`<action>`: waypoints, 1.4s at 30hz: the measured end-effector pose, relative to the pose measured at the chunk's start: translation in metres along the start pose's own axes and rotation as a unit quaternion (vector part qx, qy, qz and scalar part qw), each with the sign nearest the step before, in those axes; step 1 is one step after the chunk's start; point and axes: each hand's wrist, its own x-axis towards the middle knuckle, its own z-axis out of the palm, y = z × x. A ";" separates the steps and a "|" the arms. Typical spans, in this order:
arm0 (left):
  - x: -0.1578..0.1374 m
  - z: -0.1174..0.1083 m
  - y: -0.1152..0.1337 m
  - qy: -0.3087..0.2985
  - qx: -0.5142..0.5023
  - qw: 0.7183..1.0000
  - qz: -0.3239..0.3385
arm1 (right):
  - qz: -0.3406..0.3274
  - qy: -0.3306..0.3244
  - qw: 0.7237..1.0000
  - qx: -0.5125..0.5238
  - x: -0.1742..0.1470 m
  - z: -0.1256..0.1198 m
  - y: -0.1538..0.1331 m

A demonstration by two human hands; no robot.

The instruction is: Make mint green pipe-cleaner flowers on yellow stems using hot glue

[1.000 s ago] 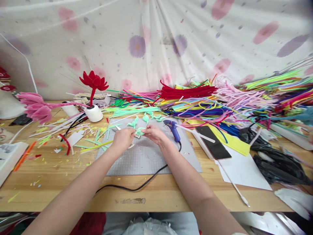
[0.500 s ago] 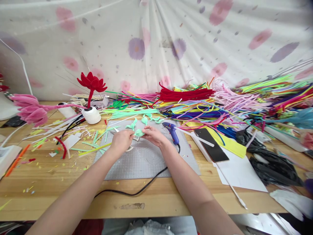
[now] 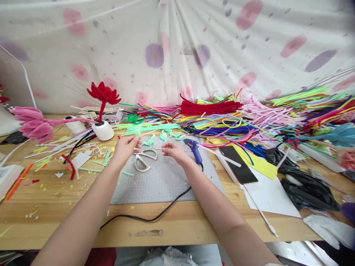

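My left hand (image 3: 125,150) is raised above the mat's left side, thumb and finger pinching a mint-green fuzzy leaf-shaped piece (image 3: 138,129) that points upward. A pair of scissors (image 3: 142,168) lies below and beside this hand, its pale handles showing and its blades mostly hidden. My right hand (image 3: 175,153) hovers over the middle of the mat with fingers curled together; whatever they hold, if anything, cannot be made out. Between and beyond the hands lie a mint-green shaped piece (image 3: 149,141) and further ones (image 3: 163,136) on the grey cutting mat (image 3: 166,188).
A purple glue gun (image 3: 195,149) rests right of my right hand, its black cord (image 3: 155,219) crossing the mat. Colourful pipe cleaners (image 3: 210,107) pile along the back. A red flower (image 3: 104,94) stands at left in a white holder (image 3: 103,130). A phone (image 3: 238,164) lies at right.
My hands have moved apart. The left hand has shifted left and up with the mint-green leaf-shaped piece, while the right hand has let go of it. The scissors handles are now uncovered.
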 end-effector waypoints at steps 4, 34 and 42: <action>-0.005 0.000 0.005 0.015 -0.132 0.990 -0.051 | -0.008 -0.019 0.991 -0.135 0.004 0.004 0.008; -0.017 -0.003 -0.040 -0.027 -0.480 0.852 -0.210 | -0.212 0.115 0.813 -0.530 0.030 0.057 0.026; -0.020 0.014 -0.045 -0.056 -0.484 0.851 -0.195 | -0.174 0.060 0.772 -0.608 0.041 0.046 0.012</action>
